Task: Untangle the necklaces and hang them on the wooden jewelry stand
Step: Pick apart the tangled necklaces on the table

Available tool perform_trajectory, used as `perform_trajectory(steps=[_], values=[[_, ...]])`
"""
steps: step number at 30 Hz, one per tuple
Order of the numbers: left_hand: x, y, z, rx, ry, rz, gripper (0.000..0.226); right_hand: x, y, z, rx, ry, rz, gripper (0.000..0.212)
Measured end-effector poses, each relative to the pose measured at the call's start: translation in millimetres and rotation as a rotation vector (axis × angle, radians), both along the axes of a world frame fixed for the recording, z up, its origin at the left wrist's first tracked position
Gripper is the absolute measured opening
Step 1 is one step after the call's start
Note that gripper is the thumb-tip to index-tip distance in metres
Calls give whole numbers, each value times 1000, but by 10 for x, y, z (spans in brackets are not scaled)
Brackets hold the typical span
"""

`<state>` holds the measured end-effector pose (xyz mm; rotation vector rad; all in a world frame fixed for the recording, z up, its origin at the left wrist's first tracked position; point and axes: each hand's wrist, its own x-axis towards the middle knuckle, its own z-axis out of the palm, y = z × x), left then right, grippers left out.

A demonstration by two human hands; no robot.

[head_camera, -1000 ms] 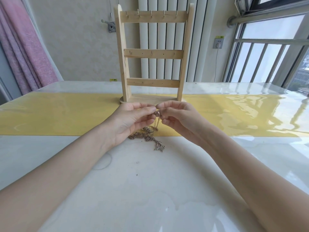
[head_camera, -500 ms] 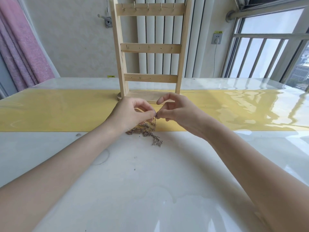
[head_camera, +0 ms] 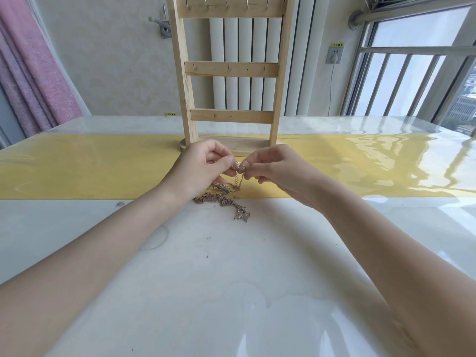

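Note:
A tangle of thin metal necklaces [head_camera: 223,200] lies on the white table just in front of the yellow runner, with a pendant at its near end. My left hand [head_camera: 203,171] and my right hand [head_camera: 277,168] meet above it, and each pinches the same raised bit of chain between thumb and fingertips. A short chain hangs from that pinch down to the pile. The wooden jewelry stand [head_camera: 230,70] rises upright right behind my hands, with three crossbars and small hooks that carry nothing.
A yellow runner [head_camera: 77,166] crosses the glossy white table [head_camera: 206,279]. A white radiator and wall stand behind the stand, a pink curtain [head_camera: 31,73] at the left, a barred window [head_camera: 412,73] at the right.
My hands have lifted the pinched chain end a little off the pile and drawn close together again. The view has tilted, so the stand's top sits higher in frame.

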<state>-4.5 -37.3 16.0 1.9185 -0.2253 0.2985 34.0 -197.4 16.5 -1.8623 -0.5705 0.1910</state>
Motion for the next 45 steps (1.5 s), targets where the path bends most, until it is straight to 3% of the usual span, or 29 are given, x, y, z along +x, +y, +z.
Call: perform_trajectory(steps=[5,9,13,21,25,29,33,40,43,45], values=[[-4,13,15,-166,56,-7,13,10,2,-15,115,86,63,17],[-17,19,39,-185,41,-4,13,4,-1,-12,202,201,121,19],[-24,19,50,-167,40,-28,14,13,13,-37,219,189,117,17],[-21,18,61,-365,98,-152,12,9,-3,4,324,260,108,25],[-22,40,49,-307,90,-175,13,40,-66,16,426,311,23,21],[-25,1,19,-47,49,-121,14,29,-77,32,479,387,31,16],[-34,-18,2,25,12,-74,20,3,-21,35,463,400,46,15],[-14,25,44,-327,138,-100,15,9,-17,16,381,332,93,11],[-9,35,32,-296,104,-87,15,2,-5,-7,264,251,87,9],[-16,40,31,-172,36,-60,18,-2,0,-22,180,175,56,7]])
